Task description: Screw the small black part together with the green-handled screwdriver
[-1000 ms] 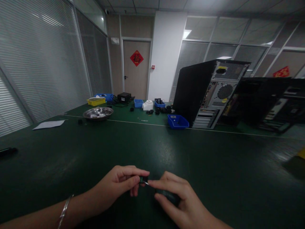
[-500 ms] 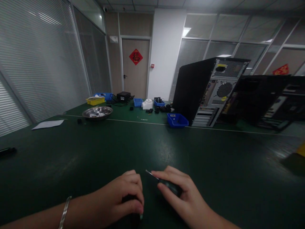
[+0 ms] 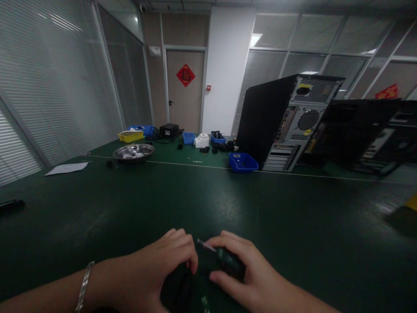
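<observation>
Right hand (image 3: 247,274) closed around a small screwdriver (image 3: 224,260), dark handle in the fingers, thin metal tip pointing up and left toward the left hand (image 3: 163,269). Left hand curled palm down over a dark object (image 3: 182,287) on the green desk (image 3: 228,204), fingers bent and touching it; too dark to tell what kind of object, or whether gripped or only covered. Silver bracelet (image 3: 83,290) on the left wrist.

Places below given from the computer tower (image 3: 286,124), standing upright at the far side of the desk with its back panel turned this way. Just in front of its left corner, a blue bin (image 3: 243,162); content not clear. Farther left, two smaller blue bins (image 3: 189,138) with a white object (image 3: 202,140) between them and small black parts (image 3: 220,148) scattered near. Still farther left, a round metal bowl (image 3: 133,153) holding some small pieces, then behind it a yellow tray (image 3: 130,136). Far left, a white paper sheet (image 3: 67,168) flat on the desk.
</observation>
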{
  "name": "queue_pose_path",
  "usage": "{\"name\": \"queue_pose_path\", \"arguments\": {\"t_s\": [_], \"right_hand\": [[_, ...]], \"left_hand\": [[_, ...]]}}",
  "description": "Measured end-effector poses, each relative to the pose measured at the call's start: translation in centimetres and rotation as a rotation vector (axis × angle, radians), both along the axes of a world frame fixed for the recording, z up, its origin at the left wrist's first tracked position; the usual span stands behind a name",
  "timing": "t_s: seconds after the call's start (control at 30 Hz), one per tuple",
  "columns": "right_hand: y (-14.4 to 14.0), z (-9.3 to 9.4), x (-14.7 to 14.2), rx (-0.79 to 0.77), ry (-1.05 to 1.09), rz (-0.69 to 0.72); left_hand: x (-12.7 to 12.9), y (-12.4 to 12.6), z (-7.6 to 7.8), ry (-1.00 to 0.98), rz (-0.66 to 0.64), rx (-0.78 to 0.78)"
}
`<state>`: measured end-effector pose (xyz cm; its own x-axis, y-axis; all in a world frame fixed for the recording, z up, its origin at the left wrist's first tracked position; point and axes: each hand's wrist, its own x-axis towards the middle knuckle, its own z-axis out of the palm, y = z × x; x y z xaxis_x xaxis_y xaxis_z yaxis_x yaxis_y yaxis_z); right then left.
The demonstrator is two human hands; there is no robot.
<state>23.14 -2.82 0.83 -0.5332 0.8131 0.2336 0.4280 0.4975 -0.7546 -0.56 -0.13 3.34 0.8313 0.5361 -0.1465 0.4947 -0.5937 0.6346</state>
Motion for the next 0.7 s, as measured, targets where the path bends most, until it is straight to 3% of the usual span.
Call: {"name": "queue_pose_path", "arguments": {"t_s": [0.07,0.17,0.33,0.43,0.57,0.7], "right_hand": [[-0.2,0.4,-0.1,-0.031,-0.095,0.128],[-0.3,0.4,-0.2,-0.012,-0.218,0.194],[-0.1,-0.1,-0.4,0.077,-0.285,0.276],[-0.1,-0.1,-0.5,0.110,-0.258,0.263],[-0.4,-0.2,-0.3,0.161,-0.147,0.139],[-0.6,-0.6,-0.2,0.366,-0.032,-0.014]], "left_hand": [[0.0,0.2,0.0,0.009,-0.020,0.016],[-0.1,0.2,-0.5,-0.023,-0.001,0.023],[-0.3,0.1,-1.2,-0.157,0.150,-0.120],[-0.3,0.1,-1.6,-0.269,0.238,-0.275],[0.0,0.1,-2.3,-0.424,0.256,-0.448],[0.2,-0.2,-2.8,-0.444,0.282,-0.403]]}}
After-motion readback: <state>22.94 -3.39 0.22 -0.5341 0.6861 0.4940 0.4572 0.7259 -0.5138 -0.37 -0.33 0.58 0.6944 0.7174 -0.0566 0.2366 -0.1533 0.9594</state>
